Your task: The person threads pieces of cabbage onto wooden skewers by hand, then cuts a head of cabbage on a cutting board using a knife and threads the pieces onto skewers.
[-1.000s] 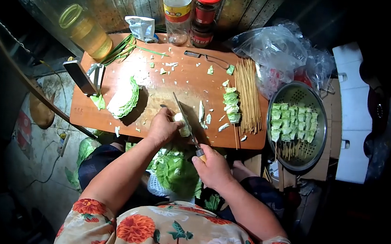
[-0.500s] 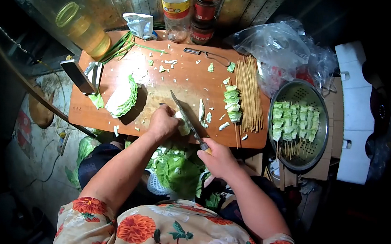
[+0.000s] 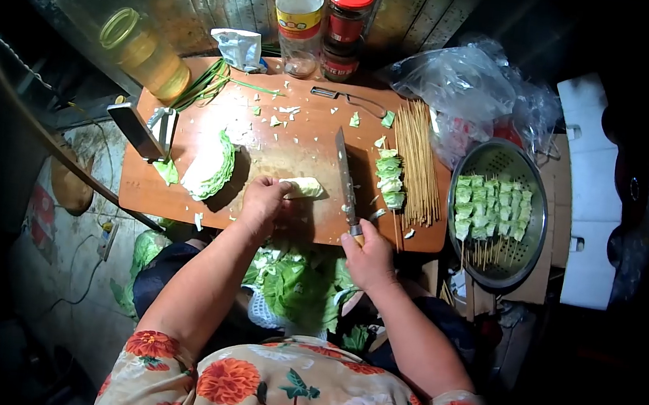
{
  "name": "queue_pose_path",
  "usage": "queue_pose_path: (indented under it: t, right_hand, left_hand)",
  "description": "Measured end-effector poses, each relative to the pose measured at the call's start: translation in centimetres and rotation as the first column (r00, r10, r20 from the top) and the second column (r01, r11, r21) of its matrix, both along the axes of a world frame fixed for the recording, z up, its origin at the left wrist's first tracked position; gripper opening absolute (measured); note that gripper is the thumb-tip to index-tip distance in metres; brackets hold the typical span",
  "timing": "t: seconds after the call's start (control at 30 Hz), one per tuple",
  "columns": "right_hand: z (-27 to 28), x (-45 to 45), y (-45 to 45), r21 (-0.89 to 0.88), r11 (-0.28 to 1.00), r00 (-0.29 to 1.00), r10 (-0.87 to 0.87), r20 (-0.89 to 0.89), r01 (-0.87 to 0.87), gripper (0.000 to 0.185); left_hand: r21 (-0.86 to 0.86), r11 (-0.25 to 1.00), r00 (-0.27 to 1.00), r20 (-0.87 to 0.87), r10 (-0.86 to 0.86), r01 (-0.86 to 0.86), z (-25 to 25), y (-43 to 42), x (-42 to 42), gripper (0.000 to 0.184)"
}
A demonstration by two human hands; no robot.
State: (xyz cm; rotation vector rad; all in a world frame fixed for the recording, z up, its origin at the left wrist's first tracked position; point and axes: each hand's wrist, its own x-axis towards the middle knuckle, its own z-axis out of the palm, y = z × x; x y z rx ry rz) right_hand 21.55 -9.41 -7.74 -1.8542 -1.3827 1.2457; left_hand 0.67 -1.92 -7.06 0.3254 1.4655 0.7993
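Note:
My left hand is closed on a pale rolled piece of cabbage over the wooden board. In my right hand is a knife with a wooden handle, its blade pointing away from me, to the right of the cabbage piece and apart from it. A cut cabbage chunk lies on the board left of my left hand. Right of the knife lies a skewer of cabbage pieces, beside a row of bare bamboo skewers.
A metal colander with several loaded cabbage skewers stands to the right. A bottle, stacked jars and a plastic bag line the back. A phone and an oil jar stand at left. Cabbage leaves sit below the board's front edge.
The knife has moved right, away from the cabbage piece, and its blade now points more straight ahead. The piece in my left hand now shows more fully. The view has shifted slightly.

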Motion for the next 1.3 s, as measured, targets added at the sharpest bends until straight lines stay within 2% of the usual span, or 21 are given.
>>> queue_pose_path:
  t: [0.03,0.07,0.13,0.17,0.27,0.33,0.73,0.83,0.93,1.0,1.07,1.13,1.3]
  right_hand:
    - [0.3,-0.1,0.1,0.002,1.0,1.0,0.003,-0.001,-0.003,0.043]
    - [0.8,-0.1,0.1,-0.008,1.0,1.0,0.025,0.01,-0.025,0.043]
    - [2.6,-0.5,-0.1,-0.02,0.999,0.999,0.046,0.02,-0.046,0.044]
    - [4.0,-0.9,-0.4,0.006,0.994,0.994,0.11,0.02,-0.11,0.045]
    - [5.5,-1.8,-1.2,0.035,0.972,0.972,0.23,0.048,-0.232,0.045]
    - [6.2,-2.3,-1.6,0.009,0.963,0.962,0.27,0.046,-0.27,0.046]
    - [6.0,-2.6,-1.6,0.031,0.953,0.949,0.296,0.108,-0.3,0.044]
    - [5.8,-2.4,-0.3,-0.068,0.953,0.954,0.299,0.018,-0.297,0.039]
    - [5.5,-2.7,0.9,-0.134,0.94,0.948,0.318,0.013,-0.313,0.035]
    - [3.6,-3.2,0.7,-0.102,0.946,0.945,0.317,0.079,-0.309,0.033]
    - [2.5,-3.5,0.1,0.031,0.953,0.95,0.297,0.098,-0.301,0.034]
    - [2.5,-3.4,0.0,0.023,0.959,0.958,0.28,0.063,-0.282,0.036]
    - [1.7,-3.0,-0.6,0.041,0.972,0.973,0.232,-0.003,-0.231,0.042]
  left_hand:
    - [0.058,0.998,0.995,-0.103,-0.001,0.007,-1.9,0.5,-0.2,0.016]
    - [0.058,0.998,0.995,-0.104,0.0,0.006,-3.6,0.4,-0.6,0.016]
    - [0.01,0.998,0.991,-0.12,-0.058,0.059,-2.5,0.3,-0.6,0.016]
    - [0.008,0.998,0.991,-0.12,-0.057,0.058,-2.3,0.3,-0.8,0.016]
    - [-0.012,0.993,0.992,-0.036,-0.119,0.118,-2.3,0.0,-1.1,0.015]
    - [0.055,0.993,0.994,-0.059,-0.097,0.1,-2.6,-0.2,-0.9,0.015]
    - [0.046,0.982,0.952,-0.257,-0.165,0.183,-1.5,-0.4,0.0,0.023]
    - [0.007,0.984,0.957,-0.232,-0.173,0.179,-1.3,-0.2,-0.1,0.024]
    - [0.005,0.985,0.961,-0.219,-0.169,0.174,-1.4,-0.2,-0.2,0.022]
    - [0.023,0.984,0.964,-0.204,-0.169,0.177,-1.5,-0.2,-0.4,0.022]
    - [0.039,0.983,0.967,-0.191,-0.169,0.18,-1.8,-0.3,-0.7,0.021]
    - [0.057,0.992,0.993,-0.042,-0.112,0.114,-2.1,-0.6,-0.9,0.016]
    - [0.003,0.991,0.991,-0.002,-0.135,0.135,-2.3,-0.6,-2.0,0.01]
